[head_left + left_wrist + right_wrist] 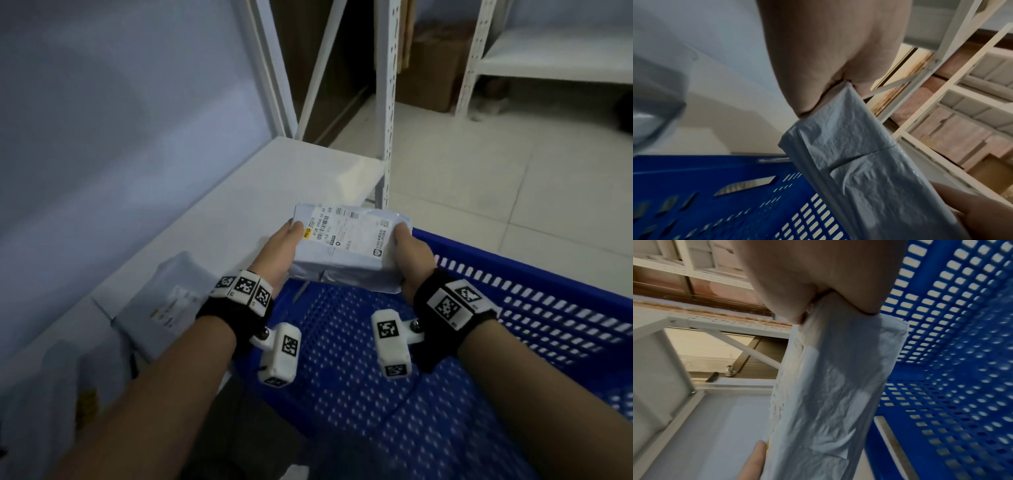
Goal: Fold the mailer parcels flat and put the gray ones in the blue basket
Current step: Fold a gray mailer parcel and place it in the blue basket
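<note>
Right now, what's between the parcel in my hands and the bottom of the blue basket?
Nothing but air: in the head view the gray mailer parcel, held by left hand and right hand, hangs over the blue basket, whose perforated floor below shows bare.

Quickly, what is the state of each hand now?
Left hand: holds the left end of the gray parcel.
Right hand: holds its right end.

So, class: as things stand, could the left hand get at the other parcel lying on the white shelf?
Probably not yet. The left hand grips one end of the gray parcel, shared with the right hand. The shelf parcel lies close beside its wrist, nothing between, so letting go would free it.
</note>
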The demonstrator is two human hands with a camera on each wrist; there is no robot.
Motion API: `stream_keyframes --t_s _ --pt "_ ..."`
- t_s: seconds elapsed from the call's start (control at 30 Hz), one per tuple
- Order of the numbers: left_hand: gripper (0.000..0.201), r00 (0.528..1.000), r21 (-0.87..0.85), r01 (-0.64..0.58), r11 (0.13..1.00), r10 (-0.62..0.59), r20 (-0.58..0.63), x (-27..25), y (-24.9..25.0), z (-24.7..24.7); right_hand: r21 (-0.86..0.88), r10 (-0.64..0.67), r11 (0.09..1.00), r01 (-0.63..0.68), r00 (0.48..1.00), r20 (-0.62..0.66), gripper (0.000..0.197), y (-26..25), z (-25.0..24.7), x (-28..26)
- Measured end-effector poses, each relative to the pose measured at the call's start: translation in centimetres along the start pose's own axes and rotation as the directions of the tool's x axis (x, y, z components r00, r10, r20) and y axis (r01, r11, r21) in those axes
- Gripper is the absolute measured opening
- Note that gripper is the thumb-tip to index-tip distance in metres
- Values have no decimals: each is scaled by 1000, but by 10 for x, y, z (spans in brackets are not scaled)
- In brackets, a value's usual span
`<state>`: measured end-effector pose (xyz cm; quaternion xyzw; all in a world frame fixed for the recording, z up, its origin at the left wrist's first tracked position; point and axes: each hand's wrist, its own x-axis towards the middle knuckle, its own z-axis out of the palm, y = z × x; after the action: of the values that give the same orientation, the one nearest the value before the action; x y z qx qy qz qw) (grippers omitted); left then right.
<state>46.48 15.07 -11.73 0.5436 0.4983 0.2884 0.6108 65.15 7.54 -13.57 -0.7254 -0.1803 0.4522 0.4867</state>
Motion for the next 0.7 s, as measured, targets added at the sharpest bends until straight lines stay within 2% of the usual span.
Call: stream_keyframes --t_s 0.13,0.23,0.33,0.43,0.6,0.7 --pt "25 998 35 41 999 -42 54 34 -25 22 40 69 997 -67 995 -67 55 34 -7 32" --pt "23 992 34 95 995 -97 79 52 -50 35 106 177 980 -167 980 -91 56 59 -8 46" --pt "24 983 23 145 989 -146 110 68 -73 44 145 252 962 -231 957 -145 38 77 -13 58" --pt "25 971 18 198 980 -198 130 80 -94 47 183 320 939 -292 936 -145 34 86 -17 65" --pt "27 958 -10 258 966 -255 131 93 -115 50 144 253 963 -226 945 -207 27 98 -8 78" --pt "28 955 51 269 962 -274 111 104 -131 50 142 282 956 -255 933 -222 28 108 -4 88"
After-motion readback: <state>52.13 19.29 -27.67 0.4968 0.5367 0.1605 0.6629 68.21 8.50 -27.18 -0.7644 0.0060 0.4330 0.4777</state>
